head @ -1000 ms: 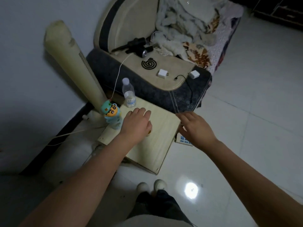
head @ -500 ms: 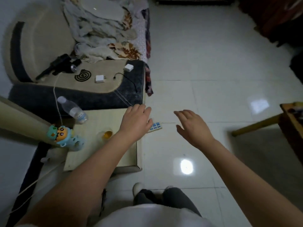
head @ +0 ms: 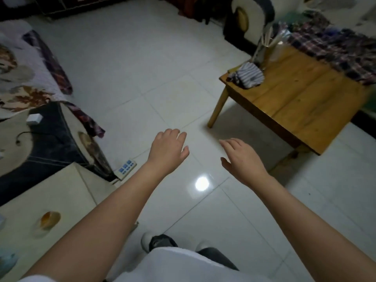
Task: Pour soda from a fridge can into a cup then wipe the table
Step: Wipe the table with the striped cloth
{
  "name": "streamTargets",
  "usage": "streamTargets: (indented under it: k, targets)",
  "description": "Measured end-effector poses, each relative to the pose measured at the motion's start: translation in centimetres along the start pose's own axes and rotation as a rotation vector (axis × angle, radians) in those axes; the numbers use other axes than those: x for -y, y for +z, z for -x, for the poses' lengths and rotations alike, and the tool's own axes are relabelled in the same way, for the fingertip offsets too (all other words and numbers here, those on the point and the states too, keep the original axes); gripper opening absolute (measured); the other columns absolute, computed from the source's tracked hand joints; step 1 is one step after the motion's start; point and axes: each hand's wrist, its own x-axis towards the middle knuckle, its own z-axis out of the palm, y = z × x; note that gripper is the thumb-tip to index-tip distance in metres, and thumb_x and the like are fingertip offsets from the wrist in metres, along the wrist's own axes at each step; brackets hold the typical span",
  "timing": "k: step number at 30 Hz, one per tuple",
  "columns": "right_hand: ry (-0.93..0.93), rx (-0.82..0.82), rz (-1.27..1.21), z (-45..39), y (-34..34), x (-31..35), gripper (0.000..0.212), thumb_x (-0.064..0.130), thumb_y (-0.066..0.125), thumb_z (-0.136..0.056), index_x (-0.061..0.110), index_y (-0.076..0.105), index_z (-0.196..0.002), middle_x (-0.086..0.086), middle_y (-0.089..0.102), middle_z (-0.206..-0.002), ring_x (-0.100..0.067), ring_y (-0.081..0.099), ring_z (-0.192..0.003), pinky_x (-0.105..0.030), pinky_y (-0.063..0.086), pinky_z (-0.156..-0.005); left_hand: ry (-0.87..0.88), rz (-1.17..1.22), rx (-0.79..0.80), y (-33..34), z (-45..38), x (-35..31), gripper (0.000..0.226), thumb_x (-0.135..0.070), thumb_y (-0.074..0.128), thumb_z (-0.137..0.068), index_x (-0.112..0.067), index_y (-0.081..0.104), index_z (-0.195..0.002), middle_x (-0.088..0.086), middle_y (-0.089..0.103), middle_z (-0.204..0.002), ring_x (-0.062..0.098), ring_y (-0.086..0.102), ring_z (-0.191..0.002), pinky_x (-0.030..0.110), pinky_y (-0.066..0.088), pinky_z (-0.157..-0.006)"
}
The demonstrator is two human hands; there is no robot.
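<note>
A clear cup (head: 47, 220) with amber liquid in it stands on the pale small table (head: 67, 192) at the lower left. My left hand (head: 167, 148) hovers over the white floor tiles to the right of that table, fingers loosely spread, holding nothing. My right hand (head: 241, 159) is beside it, also empty with fingers apart. A striped grey cloth (head: 249, 75) lies bunched on the near corner of a wooden table (head: 301, 98) at the right. No soda can or fridge is in sight.
A dark sofa arm (head: 53, 139) with a white charger (head: 34, 118) is at the left, and a remote (head: 127, 167) lies on the floor by it. A holder with sticks (head: 264, 49) and a plaid cloth (head: 333, 49) sit on the wooden table. My feet (head: 160, 243) are below.
The view has swung right, away from the pale table towards the wooden table. My left hand has left the cup and both hands now hang over the floor.
</note>
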Motion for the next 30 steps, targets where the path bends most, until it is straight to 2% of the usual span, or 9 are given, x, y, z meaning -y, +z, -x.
streamTargets:
  k: [2, 6, 14, 21, 25, 30]
  targets:
    - [0.094, 0.012, -0.005, 2.7, 0.2, -2.7, 0.055, 0.029, 0.05, -0.093, 0.015, 0.03, -0.142, -0.004, 0.042, -0.143, -0.023, 0.035, -0.134, -0.035, 0.029, -0.11, 0.078, 0.023, 0.005, 0.6, -1.3, -3.3, 0.036, -0.028, 0.048, -0.087, -0.003, 0.06, -0.111, 0.015, 0.064, -0.104, 0.033, 0.059, -0.096, 0.042, 0.047, -0.081]
    - [0.27, 0.013, -0.022, 7.9, 0.3, -6.9, 0.054, 0.03, 0.048, -0.093, 0.016, 0.03, -0.142, -0.003, 0.042, -0.143, -0.021, 0.035, -0.134, -0.034, 0.03, -0.109, 0.242, 0.024, 0.025, 1.8, -3.4, -9.6, 0.04, -0.03, 0.043, -0.092, -0.008, 0.05, -0.124, 0.011, 0.057, -0.12, 0.028, 0.051, -0.111, 0.039, 0.039, -0.092]
    - [0.614, 0.002, -0.05, 17.6, 0.6, -11.2, 0.052, 0.025, 0.047, -0.092, 0.014, 0.033, -0.141, -0.005, 0.045, -0.14, -0.023, 0.038, -0.131, -0.035, 0.033, -0.106, 0.581, 0.018, 0.075, 2.9, -6.1, -20.3, 0.042, -0.035, 0.04, -0.093, -0.012, 0.048, -0.127, 0.007, 0.055, -0.124, 0.024, 0.05, -0.115, 0.036, 0.039, -0.097]
    - [0.918, -0.061, -0.112, 24.4, 1.5, -11.9, 0.05, 0.018, 0.06, -0.084, 0.006, 0.048, -0.13, -0.013, 0.057, -0.126, -0.031, 0.051, -0.119, -0.041, 0.043, -0.095, 0.835, 0.037, 0.134, 3.7, -7.2, -27.1, 0.042, -0.036, 0.041, -0.093, -0.012, 0.048, -0.127, 0.009, 0.054, -0.127, 0.026, 0.047, -0.119, 0.037, 0.037, -0.099]
    - [1.077, -0.112, -0.174, 26.6, 2.2, -11.7, 0.052, 0.019, 0.061, -0.084, 0.005, 0.047, -0.132, -0.014, 0.056, -0.128, -0.032, 0.049, -0.121, -0.042, 0.04, -0.098, 0.929, 0.014, 0.162, 4.1, -8.1, -29.8, 0.044, -0.036, 0.041, -0.093, -0.012, 0.046, -0.13, 0.009, 0.052, -0.129, 0.027, 0.046, -0.121, 0.038, 0.036, -0.101]
    - [1.246, -0.134, -0.217, 28.4, 2.7, -11.5, 0.052, 0.025, 0.051, -0.091, 0.013, 0.036, -0.14, -0.005, 0.045, -0.139, -0.024, 0.036, -0.132, -0.035, 0.029, -0.105, 1.037, -0.018, 0.181, 5.0, -9.0, -32.3, 0.046, -0.036, 0.042, -0.092, -0.014, 0.045, -0.131, 0.008, 0.051, -0.132, 0.026, 0.044, -0.122, 0.037, 0.034, -0.1]
